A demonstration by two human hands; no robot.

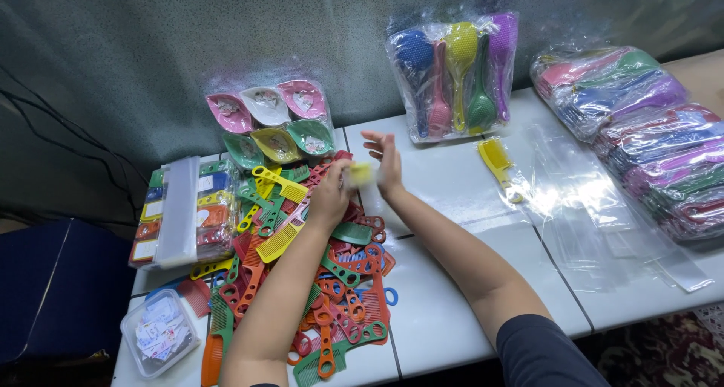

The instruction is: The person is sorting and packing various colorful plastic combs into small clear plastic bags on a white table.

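A heap of plastic combs (317, 281) in red, green, orange and yellow covers the white table (452, 312) on the left. Above its far edge my left hand (330, 195) grips a small yellow object (360, 174), blurred, shape unclear. My right hand (385, 161) is just right of it, fingers spread, touching or nearly touching the yellow object. A yellow comb (498, 165) in a clear sleeve lies further right on the table.
Against the back wall stand a bag of coloured hairbrushes (452, 74) and a pack of oval mirrors (271, 123). A stack of bagged combs (648, 131) fills the right edge, with clear sleeves (596, 206) beside it. Left: a packed box (185, 210) and a small tub of stickers (158, 330).
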